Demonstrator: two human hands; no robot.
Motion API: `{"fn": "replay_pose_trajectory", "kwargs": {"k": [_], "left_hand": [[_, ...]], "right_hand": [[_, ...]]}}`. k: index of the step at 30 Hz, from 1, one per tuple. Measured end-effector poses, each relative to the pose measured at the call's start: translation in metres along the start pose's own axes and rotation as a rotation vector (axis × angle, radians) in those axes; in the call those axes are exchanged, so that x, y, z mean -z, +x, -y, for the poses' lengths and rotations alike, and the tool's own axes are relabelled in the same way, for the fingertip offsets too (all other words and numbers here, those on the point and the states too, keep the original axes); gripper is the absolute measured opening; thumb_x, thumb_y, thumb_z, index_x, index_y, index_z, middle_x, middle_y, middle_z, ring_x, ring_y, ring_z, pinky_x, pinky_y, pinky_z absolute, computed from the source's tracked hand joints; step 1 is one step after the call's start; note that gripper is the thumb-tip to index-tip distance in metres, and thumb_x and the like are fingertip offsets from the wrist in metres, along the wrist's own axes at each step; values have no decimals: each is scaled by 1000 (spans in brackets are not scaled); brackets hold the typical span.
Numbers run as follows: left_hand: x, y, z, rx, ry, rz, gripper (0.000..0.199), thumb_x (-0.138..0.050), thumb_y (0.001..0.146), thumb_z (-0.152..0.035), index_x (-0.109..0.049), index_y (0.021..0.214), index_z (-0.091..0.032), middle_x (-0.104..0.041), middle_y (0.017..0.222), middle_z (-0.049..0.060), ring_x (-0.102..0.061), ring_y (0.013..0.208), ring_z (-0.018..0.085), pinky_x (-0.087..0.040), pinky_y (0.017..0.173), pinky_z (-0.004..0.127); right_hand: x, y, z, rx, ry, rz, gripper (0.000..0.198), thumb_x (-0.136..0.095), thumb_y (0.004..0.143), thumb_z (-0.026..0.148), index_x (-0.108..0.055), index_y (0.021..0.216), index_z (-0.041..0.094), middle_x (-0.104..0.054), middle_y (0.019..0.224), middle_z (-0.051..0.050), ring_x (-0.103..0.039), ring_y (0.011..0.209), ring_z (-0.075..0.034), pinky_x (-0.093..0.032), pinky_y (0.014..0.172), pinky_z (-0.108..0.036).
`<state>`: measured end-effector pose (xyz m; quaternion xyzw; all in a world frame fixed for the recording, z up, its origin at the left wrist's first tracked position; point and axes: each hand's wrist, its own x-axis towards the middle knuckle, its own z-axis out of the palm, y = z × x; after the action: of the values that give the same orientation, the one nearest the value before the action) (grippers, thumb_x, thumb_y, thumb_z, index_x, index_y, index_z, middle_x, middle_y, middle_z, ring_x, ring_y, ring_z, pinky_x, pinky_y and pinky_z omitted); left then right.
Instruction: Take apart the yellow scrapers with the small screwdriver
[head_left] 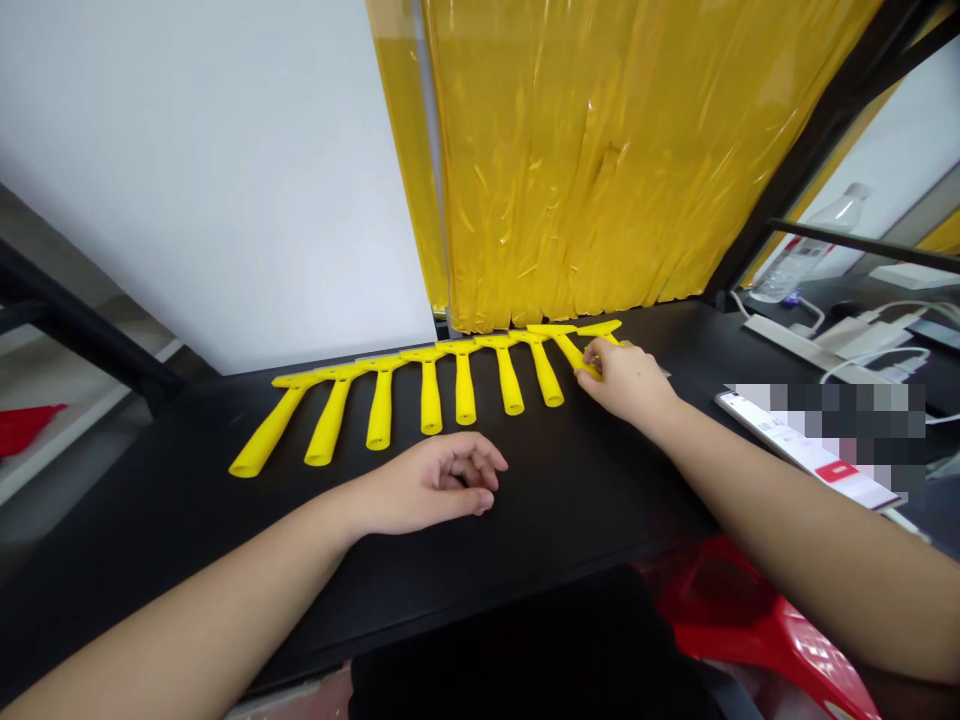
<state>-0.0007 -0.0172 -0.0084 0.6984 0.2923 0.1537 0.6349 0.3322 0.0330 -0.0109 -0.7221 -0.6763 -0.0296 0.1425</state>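
Note:
Several yellow T-shaped scrapers [430, 395] lie in a slanting row on the black tabletop, their wide heads toward the wall and their hollow handles toward me. At the right end of the row, my right hand [626, 380] has its fingers closed around the handle of one scraper [568, 348], which still lies on or very near the table. Another scraper head [600, 328] shows just behind that hand, its handle mostly hidden. My left hand [442, 480] rests in front of the row, palm turned inward, fingers loosely bent and thumb apart. Nothing shows in it.
A phone with a lit screen [806, 450] lies to the right, near white cables and a white power strip [795, 345]. Behind them leans a clear plastic bottle [814, 245]. Yellow plastic film [637, 150] and a white panel [225, 180] stand along the back. A red plastic object [780, 640] is below the edge.

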Motion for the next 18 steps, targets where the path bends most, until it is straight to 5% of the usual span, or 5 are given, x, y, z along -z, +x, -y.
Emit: {"fn": "replay_pose_trajectory", "kwargs": {"k": [18], "left_hand": [[1, 1, -1, 0, 80, 20, 30, -80, 95, -32, -69, 120, -19, -72, 106, 5, -71, 94, 15, -59, 84, 31]], "right_hand": [[-1, -4, -9, -14, -85, -35, 27, -66, 98, 38, -71, 114, 17, -72, 120, -16, -74, 102, -33, -56, 84, -40]]}}
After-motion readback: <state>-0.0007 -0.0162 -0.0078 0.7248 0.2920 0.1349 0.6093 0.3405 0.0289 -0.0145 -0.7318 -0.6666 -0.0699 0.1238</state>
